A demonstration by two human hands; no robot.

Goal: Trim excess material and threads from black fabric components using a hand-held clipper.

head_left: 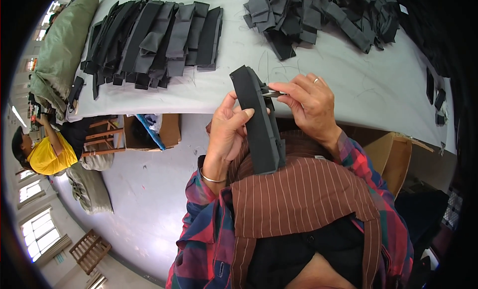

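1. Black fabric bundle (257, 130), one, slants over the apron (298, 204), clamped near its middle in the left hand (229, 130), thumb on its face.
2. Right hand (311, 102) pinches one small metal tool (271, 94) at the bundle's edge.
3. Likely light, fairly stiff, hardly fragile; best held by its long edges.
4. Beyond, one white table (164, 101) bears two piles, left (154, 38) and right (311, 20); overlapping pieces defy counting.

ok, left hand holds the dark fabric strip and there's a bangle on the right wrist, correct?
Not quite: the head view shows the bangle on the left wrist. The left hand does hold the dark fabric strip.
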